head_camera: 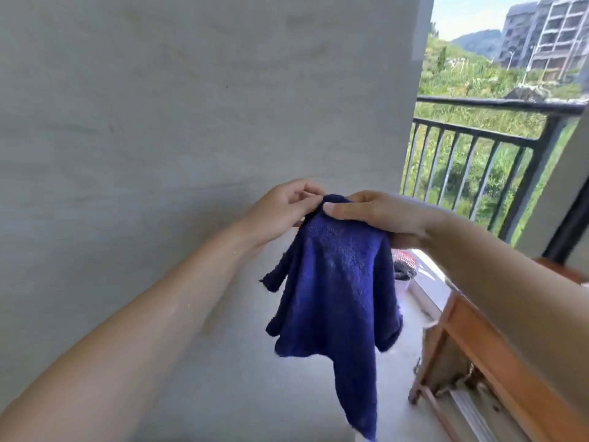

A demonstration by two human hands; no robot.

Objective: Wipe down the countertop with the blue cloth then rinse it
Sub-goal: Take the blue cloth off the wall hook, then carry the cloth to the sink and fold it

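Nearest the camera, two bare forearms are extended forward, and droplets of wetness can be made out on the left one. The blue cloth is held up in the air in front of the body, well clear of the floor, so that it can hang freely under its own weight. Its top edge is gathered into a small bunch, and it is pinched there from both sides. The left hand is closed on that bunch with the fingertips drawn together, apparently so that a corner or edge can be found. The right hand is closed on it too, with the thumb pressed flat across the front of the fabric and the fingers hidden behind it. By this high two-handed pinch the cloth is probably being opened out or shaken straight, either for folding into a wiping pad or for checking; which of these is meant cannot be told.

No countertop and no tap are shown, so how far the task stands cannot be judged.

To the lower right, beyond the cloth, a wooden frame is seen leaning near the floor. Behind the cloth, something red and something dark are partly hidden at floor level; what they are cannot be told. A plain grey wall fills the left of the view. Farther off, a dark metal railing closes the balcony, and beyond it green slopes and apartment blocks are seen in sunlight.
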